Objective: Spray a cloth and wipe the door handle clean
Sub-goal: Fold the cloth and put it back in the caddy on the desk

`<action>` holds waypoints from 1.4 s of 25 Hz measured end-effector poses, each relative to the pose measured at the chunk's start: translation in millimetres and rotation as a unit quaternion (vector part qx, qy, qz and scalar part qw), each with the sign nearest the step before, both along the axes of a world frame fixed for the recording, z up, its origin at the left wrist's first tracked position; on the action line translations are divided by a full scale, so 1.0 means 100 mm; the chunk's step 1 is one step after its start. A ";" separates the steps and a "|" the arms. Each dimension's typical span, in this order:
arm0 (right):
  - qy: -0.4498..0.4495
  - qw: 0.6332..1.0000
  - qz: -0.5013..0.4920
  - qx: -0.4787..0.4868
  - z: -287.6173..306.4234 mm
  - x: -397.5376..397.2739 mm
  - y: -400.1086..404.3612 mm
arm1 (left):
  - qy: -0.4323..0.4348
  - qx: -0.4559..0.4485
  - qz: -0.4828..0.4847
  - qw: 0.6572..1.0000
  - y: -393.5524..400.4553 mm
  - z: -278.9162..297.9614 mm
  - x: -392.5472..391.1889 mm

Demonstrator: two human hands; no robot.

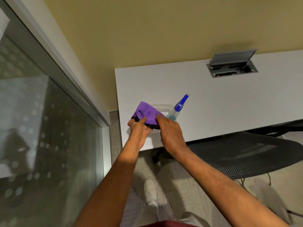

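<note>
Purple microfibre cloth (pixel 146 114) is held above the near left corner of the white desk (pixel 213 102), pinched along its near edge by the left hand (pixel 139 128) and the right hand (pixel 169 131), apparently to be spread for spraying. Just behind, the blue-triggered spray bottle (pixel 177 107) is left standing within reach, ungripped.

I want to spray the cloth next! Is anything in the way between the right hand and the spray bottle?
Nothing visible is. The right hand pinches the purple cloth together with the left hand, and the spray bottle stands on the white desk just beyond its fingers, with only bare desk between.
</note>
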State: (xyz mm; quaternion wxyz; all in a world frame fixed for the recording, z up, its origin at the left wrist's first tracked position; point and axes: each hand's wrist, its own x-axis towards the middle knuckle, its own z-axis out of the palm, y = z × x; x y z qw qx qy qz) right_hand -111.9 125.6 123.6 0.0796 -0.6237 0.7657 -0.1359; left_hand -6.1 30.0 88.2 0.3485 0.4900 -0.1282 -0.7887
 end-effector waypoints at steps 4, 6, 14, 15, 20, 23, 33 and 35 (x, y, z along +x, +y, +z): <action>0.056 0.998 0.031 0.016 -0.13 -0.14 -0.05 | -0.078 -0.024 -0.005 0.997 -0.22 -0.07 0.06; 0.087 0.994 0.037 0.046 -0.18 -0.17 -0.10 | -0.114 -0.062 -0.048 0.990 -0.32 -0.10 0.09; 0.077 0.987 0.036 0.133 -0.46 -0.14 -0.31 | -0.403 -0.294 -0.214 0.840 -0.48 -0.41 0.07; 0.067 0.988 0.033 0.135 -0.49 -0.13 -0.34 | -0.417 -0.309 -0.229 0.824 -0.49 -0.45 0.06; -0.002 0.994 -0.008 0.112 -0.63 -0.11 -0.43 | -0.461 -0.347 -0.279 0.767 -0.51 -0.59 0.03; -0.096 0.990 -0.009 0.107 -0.65 -0.14 -0.42 | -0.456 -0.389 -0.311 0.737 -0.45 -0.63 0.03; 0.030 0.989 -0.010 0.148 -0.70 -0.15 -0.54 | -0.495 -0.503 -0.501 0.500 -0.41 -0.74 0.06; 0.004 0.987 -0.009 0.162 -0.75 -0.16 -0.53 | -0.510 -0.506 -0.519 0.462 -0.39 -0.76 0.06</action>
